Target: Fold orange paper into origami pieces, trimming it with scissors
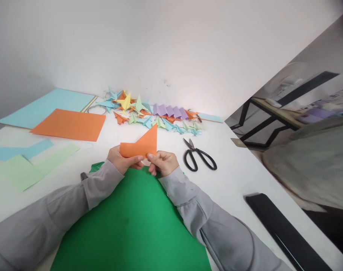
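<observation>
The white surface bears the work; the green sheet extends toward the wearer. The folded paper, orange, is held between the 2 hands above the sheet's far end, with 1 point upright at its right. For a sound fold, edges should be matched before any pressure, 1 hand steadying the paper while the other runs firmly along the crease; a misaligned edge would probably set a skewed line. Left hand: grip closed on the paper's lower left part, thumb extended along the near face. Right hand: grip pinching the lower right corner, thumb in front, fingers curled below. The 2 thumbs point inward, tips near each other.
</observation>
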Available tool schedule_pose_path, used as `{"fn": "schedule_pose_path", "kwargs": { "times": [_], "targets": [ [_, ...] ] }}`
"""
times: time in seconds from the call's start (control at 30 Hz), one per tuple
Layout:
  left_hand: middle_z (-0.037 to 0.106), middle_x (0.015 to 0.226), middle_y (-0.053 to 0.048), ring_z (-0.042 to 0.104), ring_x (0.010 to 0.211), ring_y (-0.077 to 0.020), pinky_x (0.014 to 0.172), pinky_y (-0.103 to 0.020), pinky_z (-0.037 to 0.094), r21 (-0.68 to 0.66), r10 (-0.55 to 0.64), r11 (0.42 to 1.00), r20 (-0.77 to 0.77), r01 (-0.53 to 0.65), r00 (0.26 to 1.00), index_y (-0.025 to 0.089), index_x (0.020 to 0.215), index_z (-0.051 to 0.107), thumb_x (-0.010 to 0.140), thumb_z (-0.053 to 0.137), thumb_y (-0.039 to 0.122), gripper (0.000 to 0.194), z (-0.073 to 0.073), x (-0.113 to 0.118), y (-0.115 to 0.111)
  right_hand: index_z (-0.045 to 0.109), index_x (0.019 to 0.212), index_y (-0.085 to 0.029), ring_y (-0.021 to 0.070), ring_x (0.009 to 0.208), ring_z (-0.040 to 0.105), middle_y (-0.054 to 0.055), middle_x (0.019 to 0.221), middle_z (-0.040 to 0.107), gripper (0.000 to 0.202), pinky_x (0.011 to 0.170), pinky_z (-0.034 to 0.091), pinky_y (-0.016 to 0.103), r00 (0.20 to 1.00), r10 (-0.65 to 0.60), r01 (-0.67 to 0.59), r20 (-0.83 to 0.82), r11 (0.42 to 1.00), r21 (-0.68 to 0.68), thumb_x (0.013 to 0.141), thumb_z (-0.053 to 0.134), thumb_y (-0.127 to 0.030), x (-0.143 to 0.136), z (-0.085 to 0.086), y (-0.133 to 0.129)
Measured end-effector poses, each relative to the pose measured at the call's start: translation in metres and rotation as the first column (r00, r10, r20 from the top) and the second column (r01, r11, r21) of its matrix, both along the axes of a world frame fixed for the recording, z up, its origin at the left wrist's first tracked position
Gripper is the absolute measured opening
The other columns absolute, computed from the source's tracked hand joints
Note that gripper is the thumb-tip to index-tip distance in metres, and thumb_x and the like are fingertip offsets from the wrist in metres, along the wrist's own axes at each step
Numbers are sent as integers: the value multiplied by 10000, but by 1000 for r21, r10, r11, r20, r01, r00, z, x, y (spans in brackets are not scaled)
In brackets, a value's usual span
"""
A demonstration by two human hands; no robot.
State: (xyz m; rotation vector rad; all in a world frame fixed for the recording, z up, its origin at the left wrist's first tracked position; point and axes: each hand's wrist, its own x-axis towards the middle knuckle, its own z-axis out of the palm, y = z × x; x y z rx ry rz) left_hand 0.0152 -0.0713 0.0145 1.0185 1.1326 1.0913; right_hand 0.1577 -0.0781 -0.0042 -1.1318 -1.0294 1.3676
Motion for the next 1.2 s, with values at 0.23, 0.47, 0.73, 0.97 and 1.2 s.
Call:
{"fn": "schedule_pose_path", "kwargs": {
  "times": [0.23,0.47,0.73,0.97,1.2],
  "targets": [
    [618,455,-3,597,415,-148,415,-240,530,-34,63,997,25,-62,998,100,713,572,483,777,191,320,-2,1,2,503,466,-163,48,253,413,-31,350,550,390,261,317,146,1000,-21,21,-22,1000,-3,533,756,-452,0,0,1],
    [625,475,1,626,449,-176,446,-272,548,-5,7,1000,12,-7,1000,114,748,525,477,781,197,382,-3,-1,1,608,548,-142,74,318,498,-5,434,610,291,320,411,172,998,57,-57,-10,998,27,520,778,-378,2,-1,1],
    [630,478,-4,615,429,-166,441,-266,538,3,-49,999,23,49,999,111,776,529,478,778,182,395,-2,-2,4,619,505,-130,68,285,485,-8,392,589,235,297,403,151,994,99,-102,-44,992,-73,508,774,-308,4,2,2],
    [665,543,-36,635,454,-182,459,-281,547,10,-66,998,88,66,994,115,853,512,493,789,177,457,1,-10,10,587,417,-138,71,243,447,-4,354,565,208,245,369,152,988,29,-53,-152,986,-157,481,764,-226,8,6,8],
    [683,581,-59,665,520,-213,507,-304,559,32,-119,993,128,116,985,121,916,478,606,732,177,405,-2,-13,11,576,388,-124,77,243,448,1,336,547,212,248,368,157,990,10,-34,-139,984,-176,494,741,-205,9,6,8]
  ]
}}
